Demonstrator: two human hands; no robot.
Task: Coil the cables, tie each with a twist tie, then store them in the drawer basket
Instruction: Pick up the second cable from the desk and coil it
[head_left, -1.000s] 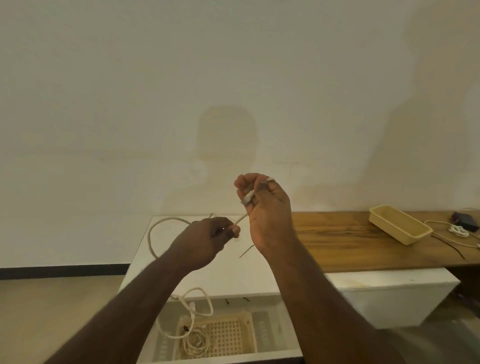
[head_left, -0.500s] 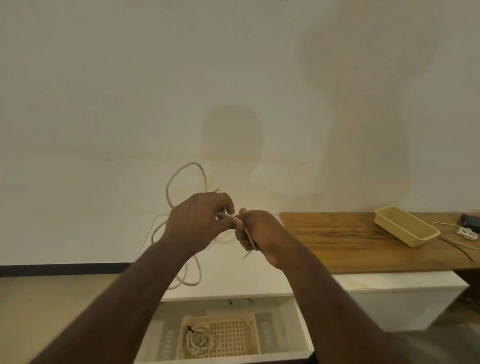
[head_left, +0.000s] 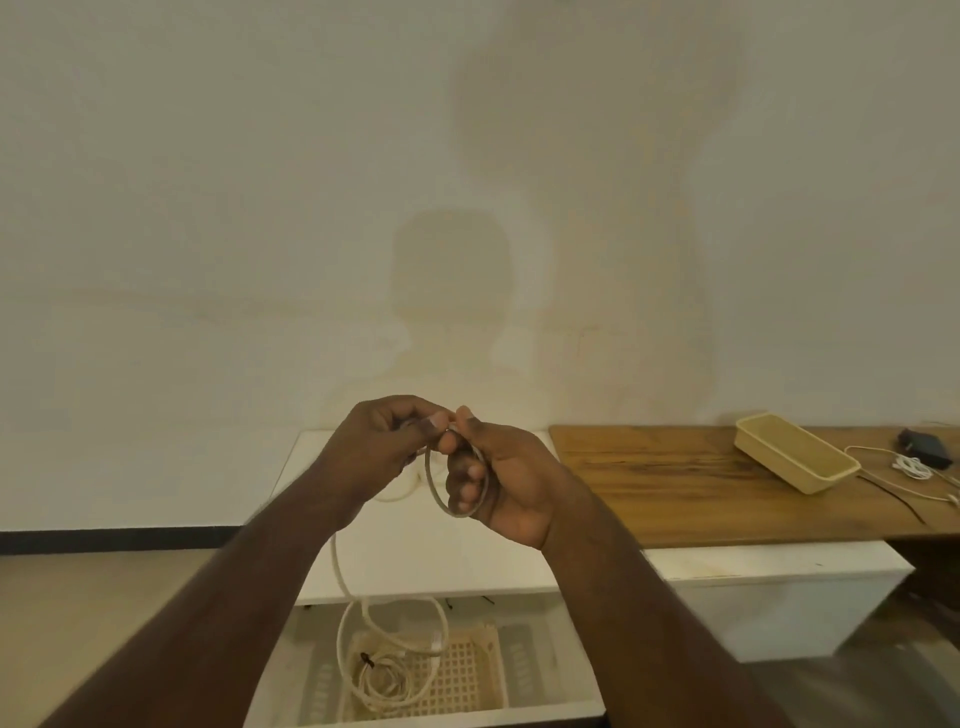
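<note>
My left hand (head_left: 387, 447) and my right hand (head_left: 498, 478) meet in front of me, both gripping a white cable (head_left: 434, 486). A small loop of it runs around my right hand's fingers. The rest of the cable hangs down past my left forearm and dangles over the open drawer (head_left: 545, 712). Inside the drawer sits a cream lattice basket (head_left: 467, 675) holding a coiled cable (head_left: 384, 680) bound with a dark twist tie (head_left: 367, 660). Two dark twist ties (head_left: 467, 603) lie at the white cabinet top's front edge.
A wooden counter (head_left: 675, 478) extends to the right, carrying a cream rectangular tray (head_left: 795, 457), another white cable (head_left: 909, 465) and a black adapter (head_left: 927, 444). The white cabinet top (head_left: 415, 561) lies under my hands. A plain wall stands behind.
The large loop held up by my left hand has dropped. A small loop now sits around my right fingers, and the cable's free end hangs down over the drawer.
</note>
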